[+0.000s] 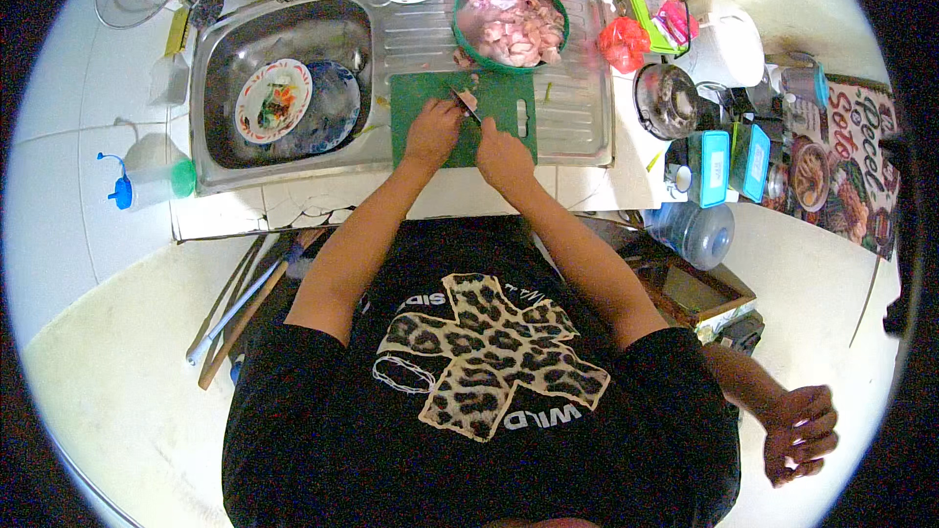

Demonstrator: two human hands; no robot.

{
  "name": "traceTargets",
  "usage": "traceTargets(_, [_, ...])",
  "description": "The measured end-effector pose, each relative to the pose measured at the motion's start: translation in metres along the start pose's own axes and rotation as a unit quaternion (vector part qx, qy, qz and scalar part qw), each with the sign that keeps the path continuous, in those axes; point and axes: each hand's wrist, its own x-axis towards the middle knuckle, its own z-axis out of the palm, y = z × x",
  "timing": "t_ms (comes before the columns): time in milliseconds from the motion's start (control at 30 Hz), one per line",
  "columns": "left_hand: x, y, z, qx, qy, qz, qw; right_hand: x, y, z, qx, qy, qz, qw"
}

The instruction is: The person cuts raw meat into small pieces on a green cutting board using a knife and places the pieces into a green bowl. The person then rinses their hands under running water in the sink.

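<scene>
My right hand point(506, 160) grips a kitchen knife point(465, 104) by its handle, the blade slanting up and left over a green cutting board point(411, 88). Under and beside the blade lies a small piece of raw meat point(468, 97). My left hand point(433, 130) has its bent fingers on that piece, close to the blade; the fingertips are partly hidden. Beyond the board, a green-rimmed round basin point(456, 22) holds many chunks of raw meat point(517, 22), seemingly chicken. A few scraps point(462, 57) lie between basin and board.
Left of the board, the sink bowl point(220, 117) holds a soiled plate point(253, 81) and a blue-patterned plate point(341, 106). A squeeze bottle point(150, 183) lies at left. A blackened pan point(664, 99) and blue-lidded containers point(711, 169) stand right. Another person's hand point(799, 433) shows lower right.
</scene>
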Motion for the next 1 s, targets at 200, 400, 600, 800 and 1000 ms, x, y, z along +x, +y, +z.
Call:
traceTargets(200, [0.0,0.002,-0.002,0.036,0.02,0.028,0.999,0.004,0.004,0.013,0.012,-0.019,0.026,0.999])
traceTargets(400, [0.007,-0.002,0.005,0.041,-0.041,-0.013,0.998,0.009,0.007,0.018,0.06,0.045,-0.049,0.996])
traceTargets(600, [0.004,-0.002,0.008,0.026,-0.019,0.021,0.999,0.004,0.01,0.017,0.036,-0.007,0.005,0.999])
traceTargets(800, [-0.002,0.002,-0.006,-0.002,-0.012,0.016,1.0,0.011,-0.004,0.021,0.051,0.026,-0.024,0.998])
traceTargets(1000, [-0.001,0.007,-0.004,0.003,-0.008,-0.012,1.0,-0.008,0.011,0.036,0.038,0.02,0.01,0.999])
